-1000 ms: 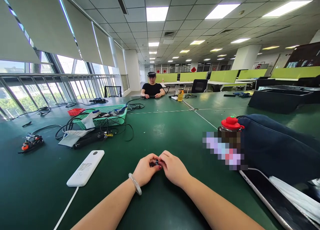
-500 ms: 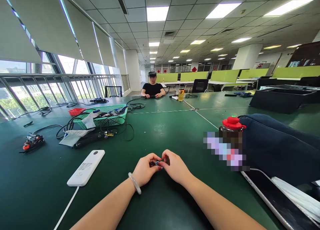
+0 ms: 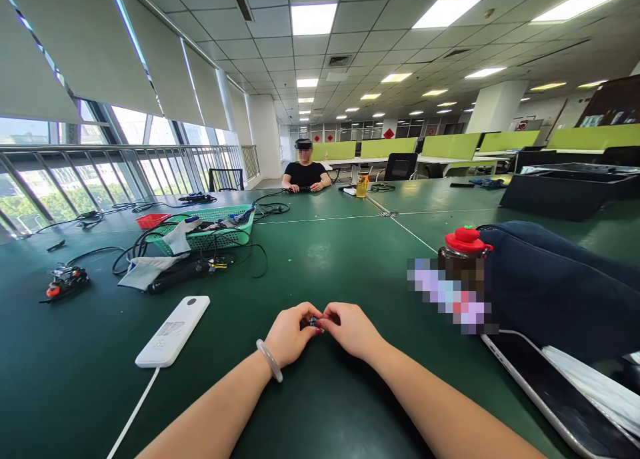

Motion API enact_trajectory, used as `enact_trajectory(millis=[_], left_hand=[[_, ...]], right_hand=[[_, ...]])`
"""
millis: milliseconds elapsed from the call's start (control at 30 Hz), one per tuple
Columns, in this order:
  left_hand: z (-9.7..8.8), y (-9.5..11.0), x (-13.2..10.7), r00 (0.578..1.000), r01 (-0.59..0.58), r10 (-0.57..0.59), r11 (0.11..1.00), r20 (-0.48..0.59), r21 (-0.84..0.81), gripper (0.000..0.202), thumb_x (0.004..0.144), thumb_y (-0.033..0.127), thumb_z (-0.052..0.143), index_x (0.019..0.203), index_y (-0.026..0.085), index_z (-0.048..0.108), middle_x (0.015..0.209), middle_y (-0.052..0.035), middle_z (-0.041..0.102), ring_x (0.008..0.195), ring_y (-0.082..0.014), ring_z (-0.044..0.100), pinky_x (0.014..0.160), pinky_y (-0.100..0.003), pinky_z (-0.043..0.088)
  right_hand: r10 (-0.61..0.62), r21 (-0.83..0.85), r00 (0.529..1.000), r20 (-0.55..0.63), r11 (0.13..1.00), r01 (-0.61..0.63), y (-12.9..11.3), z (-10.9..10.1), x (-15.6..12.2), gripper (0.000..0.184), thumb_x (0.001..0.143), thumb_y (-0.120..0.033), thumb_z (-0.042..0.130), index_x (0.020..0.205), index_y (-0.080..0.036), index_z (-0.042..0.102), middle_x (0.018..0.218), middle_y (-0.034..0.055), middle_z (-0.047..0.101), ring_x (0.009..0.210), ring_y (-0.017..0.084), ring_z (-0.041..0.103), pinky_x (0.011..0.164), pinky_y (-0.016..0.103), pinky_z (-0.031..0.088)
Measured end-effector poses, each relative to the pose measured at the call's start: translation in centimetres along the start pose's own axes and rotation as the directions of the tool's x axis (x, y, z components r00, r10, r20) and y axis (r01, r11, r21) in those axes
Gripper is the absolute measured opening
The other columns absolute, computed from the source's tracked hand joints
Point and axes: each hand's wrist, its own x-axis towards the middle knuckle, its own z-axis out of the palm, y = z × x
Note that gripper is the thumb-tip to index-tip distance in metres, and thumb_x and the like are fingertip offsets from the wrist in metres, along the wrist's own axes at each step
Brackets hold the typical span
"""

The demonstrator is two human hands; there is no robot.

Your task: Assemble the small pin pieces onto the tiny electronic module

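Both hands meet in front of me, just above the dark green table (image 3: 320, 399). Between their fingertips is a small bluish-grey object (image 3: 313, 322), mostly covered by fingers and too small to name. My left hand (image 3: 291, 334), with a pale bangle on its wrist, is closed round the object from the left. From the right, my right hand (image 3: 353, 329) pinches at it with thumb and forefinger. The fingertips of the two hands touch or nearly touch.
At left lie a white power bank (image 3: 173, 332) with a cable, and a green basket (image 3: 227, 236) of cables. At right are a red-lidded bottle (image 3: 465, 252), a dark blue bag (image 3: 545, 279) and a tablet (image 3: 545, 379). A person (image 3: 305, 172) sits across the table.
The fingers of my right hand have shifted slightly and sit closer against the small object. Both hands stay in nearly the same place; the view has tilted a little.
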Motion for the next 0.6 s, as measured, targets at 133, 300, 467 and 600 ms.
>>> enact_trajectory(millis=[133, 300, 467, 600], left_hand=[[-0.1, -0.5, 0.2, 0.996, 0.044, -0.046, 0.999, -0.074, -0.025, 0.019, 0.069, 0.022, 0.057, 0.088, 0.019, 0.059, 0.075, -0.0002, 0.063, 0.070, -0.0140, 0.057, 0.067, -0.025, 0.043], [0.1, -1.3, 0.4, 0.988, 0.110, -0.116, 0.992, -0.102, -0.062, 0.019, 0.069, 0.024, 0.057, 0.087, 0.019, 0.058, 0.072, -0.0003, 0.062, 0.068, -0.0142, 0.058, 0.064, -0.025, 0.043], [0.2, -1.5, 0.4, 0.990, 0.096, -0.101, 0.994, -0.095, -0.057, 0.019, 0.069, 0.024, 0.057, 0.087, 0.019, 0.058, 0.070, 0.0003, 0.061, 0.067, -0.0136, 0.058, 0.063, -0.024, 0.042], [0.2, -1.4, 0.4, 0.990, 0.106, -0.110, 0.993, -0.084, -0.050, 0.020, 0.068, 0.025, 0.057, 0.087, 0.019, 0.058, 0.070, 0.0008, 0.061, 0.066, -0.0132, 0.057, 0.063, -0.023, 0.042]], right_hand=[[-0.007, -0.061, 0.999, 0.032, 0.998, 0.009, 0.8, -0.2, 0.2, 0.013, 0.078, -0.029, 0.051, 0.077, -0.021, 0.062, 0.073, -0.0010, 0.061, 0.066, 0.011, 0.052, 0.059, 0.021, 0.035], [0.023, -0.236, 0.996, 0.083, 0.972, -0.003, 0.6, -0.3, 0.0, 0.010, 0.072, -0.027, 0.059, 0.080, -0.022, 0.063, 0.082, 0.0006, 0.059, 0.071, 0.012, 0.053, 0.062, 0.022, 0.036], [0.002, -0.292, 0.998, 0.065, 0.956, 0.017, 0.4, 0.3, 0.0, 0.012, 0.075, -0.032, 0.057, 0.080, -0.022, 0.062, 0.084, 0.0007, 0.058, 0.072, 0.012, 0.053, 0.063, 0.023, 0.036], [-0.015, -0.304, 0.996, 0.084, 0.952, 0.040, 0.8, 0.8, 0.2, 0.008, 0.076, -0.025, 0.056, 0.079, -0.021, 0.061, 0.083, 0.0009, 0.058, 0.075, 0.012, 0.054, 0.065, 0.022, 0.036]])
